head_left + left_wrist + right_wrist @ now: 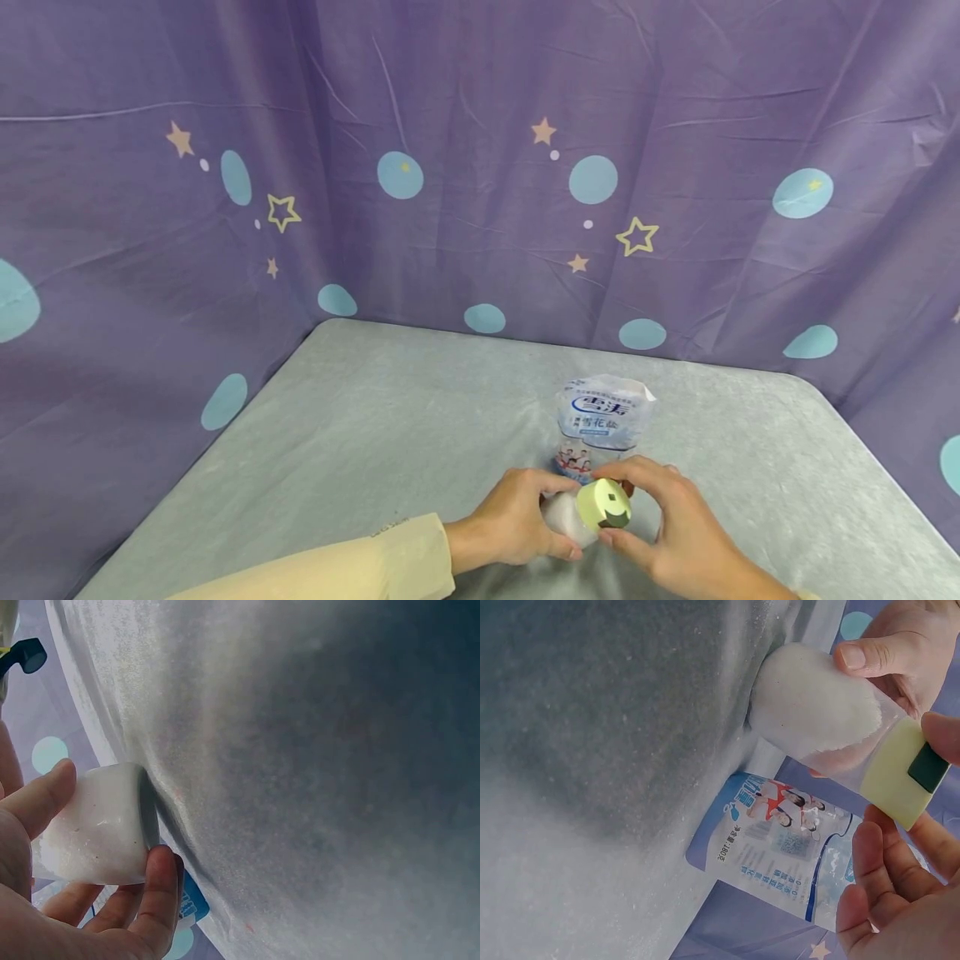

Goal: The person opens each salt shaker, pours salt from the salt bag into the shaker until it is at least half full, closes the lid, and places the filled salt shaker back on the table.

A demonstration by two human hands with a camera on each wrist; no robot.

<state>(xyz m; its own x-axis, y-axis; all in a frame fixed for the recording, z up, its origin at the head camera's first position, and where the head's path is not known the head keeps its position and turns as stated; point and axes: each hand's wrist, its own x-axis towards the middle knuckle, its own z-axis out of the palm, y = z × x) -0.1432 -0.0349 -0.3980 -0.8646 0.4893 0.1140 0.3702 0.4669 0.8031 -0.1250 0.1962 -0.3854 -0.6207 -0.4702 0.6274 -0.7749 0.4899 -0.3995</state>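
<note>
A clear seasoning jar [564, 518], part filled with white grains, tilts toward the right above the table. My left hand [516, 518] grips its body, with the thumb on one side and fingers on the other, as the left wrist view also shows on the jar [97, 829]. A pale yellow-green cap [891, 780] with a dark green flap [930, 766] sits on the jar's end. My right hand [678, 521] pinches that cap between thumb and fingers. Just behind both hands stands a blue and white salt bag [606, 417], its lower part partly hidden by them.
A grey cloth covers the table [360, 425]. Purple curtains [480, 242] with stars and blue dots enclose its back and sides. A small dark object [30, 655] shows at the upper left of the left wrist view.
</note>
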